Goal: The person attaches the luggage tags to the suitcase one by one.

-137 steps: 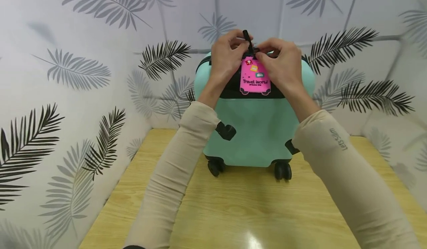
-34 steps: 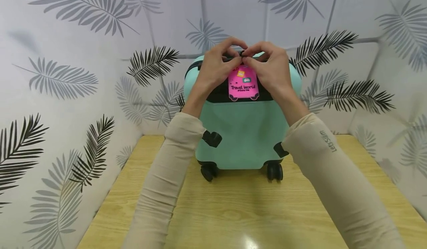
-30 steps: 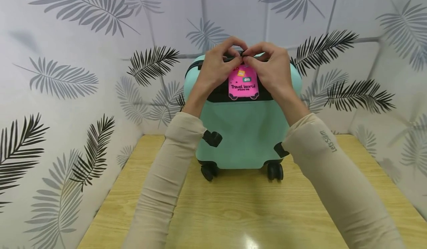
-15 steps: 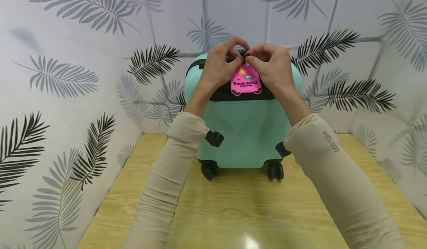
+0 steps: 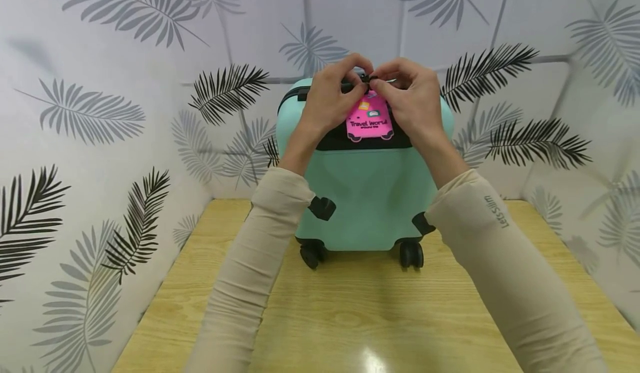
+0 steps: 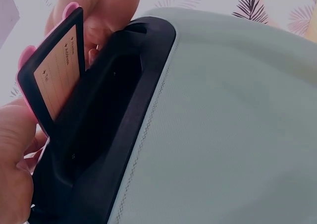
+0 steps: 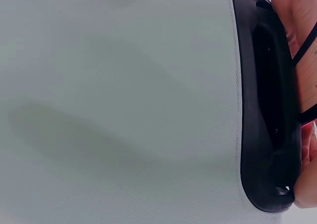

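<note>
In the middle of the head view a mint-green suitcase [image 5: 367,195] with a black handle recess [image 5: 330,139] and black wheels [image 5: 411,254]; on it a pink luggage tag [image 5: 370,122] with dark lettering; pale yellow wood-grain table [image 5: 350,317] below; white wall [image 5: 100,112] printed with grey and black palm leaves; beige sleeves [image 5: 260,262].

Light wooden tabletop [image 5: 360,317], grain running sideways, a bright glare spot near the front edge. Walls [image 5: 100,117] on the left, back and right enclose it, covered in pale wallpaper printed with black and grey palm-leaf fronds [image 5: 227,89]. Thin grey lines cross the wallpaper in a grid. Beige sleeves [image 5: 250,273] reach in from the near side.
</note>
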Demonstrator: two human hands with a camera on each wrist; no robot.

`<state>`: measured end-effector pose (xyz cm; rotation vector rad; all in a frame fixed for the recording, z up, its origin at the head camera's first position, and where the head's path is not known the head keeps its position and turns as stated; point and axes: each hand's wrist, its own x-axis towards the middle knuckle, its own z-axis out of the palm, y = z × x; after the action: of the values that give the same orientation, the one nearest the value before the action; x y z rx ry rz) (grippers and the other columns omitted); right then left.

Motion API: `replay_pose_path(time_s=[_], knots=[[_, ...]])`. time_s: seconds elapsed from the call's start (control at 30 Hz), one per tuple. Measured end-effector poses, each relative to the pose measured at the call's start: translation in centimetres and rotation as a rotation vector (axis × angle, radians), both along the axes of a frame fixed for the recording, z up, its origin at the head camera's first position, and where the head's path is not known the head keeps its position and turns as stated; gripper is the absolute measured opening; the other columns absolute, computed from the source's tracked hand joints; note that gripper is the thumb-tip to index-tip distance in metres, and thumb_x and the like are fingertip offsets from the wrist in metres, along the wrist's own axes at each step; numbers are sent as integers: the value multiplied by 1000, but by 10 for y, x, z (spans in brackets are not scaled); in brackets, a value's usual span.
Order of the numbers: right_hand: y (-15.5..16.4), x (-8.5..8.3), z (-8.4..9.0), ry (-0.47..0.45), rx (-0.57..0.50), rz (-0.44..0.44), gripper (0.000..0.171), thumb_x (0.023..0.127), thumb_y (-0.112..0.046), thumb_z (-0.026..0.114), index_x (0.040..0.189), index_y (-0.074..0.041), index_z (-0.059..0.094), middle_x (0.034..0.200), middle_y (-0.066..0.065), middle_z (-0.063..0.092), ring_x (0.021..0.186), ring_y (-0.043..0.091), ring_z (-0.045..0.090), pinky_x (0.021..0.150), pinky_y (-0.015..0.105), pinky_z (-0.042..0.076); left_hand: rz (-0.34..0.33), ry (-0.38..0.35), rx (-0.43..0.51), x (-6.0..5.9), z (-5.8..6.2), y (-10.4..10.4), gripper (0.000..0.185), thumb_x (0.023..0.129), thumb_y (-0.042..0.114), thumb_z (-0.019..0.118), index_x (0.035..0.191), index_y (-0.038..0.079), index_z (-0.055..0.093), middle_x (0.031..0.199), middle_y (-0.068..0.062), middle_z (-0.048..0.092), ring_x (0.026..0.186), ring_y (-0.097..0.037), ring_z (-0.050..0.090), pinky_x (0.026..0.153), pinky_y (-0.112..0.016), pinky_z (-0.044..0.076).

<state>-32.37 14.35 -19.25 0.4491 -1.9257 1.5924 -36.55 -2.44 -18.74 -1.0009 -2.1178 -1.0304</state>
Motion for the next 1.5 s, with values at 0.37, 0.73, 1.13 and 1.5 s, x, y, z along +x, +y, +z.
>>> replay_pose_path(time_s=[0.37, 0.73, 1.13, 1.5], knots=[[1, 0, -1, 36, -1, 18, 6, 92, -6, 77, 96, -10, 77, 89, -4, 70, 67, 10, 58, 65, 22, 45, 37, -29, 23, 0, 0, 1, 17, 95, 4, 69, 112, 7, 70, 87, -5, 69, 96, -17, 61, 91, -25, 42], [-2, 0, 1, -21, 98, -26, 8, 91, -10, 77, 99, -11, 80, 92, -4, 73, 71, 11, 66, 62, 21, 49, 5, -40, 78, 1, -1, -2, 17, 96, 1, 70, 112, 4, 72, 95, -8, 68, 89, -14, 63, 89, -22, 47], [-4, 3, 2, 3, 191, -48, 4, 92, -8, 78, 96, -9, 79, 82, 0, 72, 63, 13, 62, 58, 23, 46, 83, -60, 22, 3, 1, -1, 16, 97, 1, 68, 113, 3, 71, 101, -11, 69, 94, -18, 63, 90, -24, 45], [0, 1, 4, -19, 144, -28, 7, 93, -14, 78, 100, -13, 80, 88, -7, 70, 71, 14, 60, 65, 25, 44, 112, -254, 54, 4, 6, 0, 19, 99, 11, 70, 117, 5, 71, 113, -8, 74, 108, -15, 68, 95, -17, 46]])
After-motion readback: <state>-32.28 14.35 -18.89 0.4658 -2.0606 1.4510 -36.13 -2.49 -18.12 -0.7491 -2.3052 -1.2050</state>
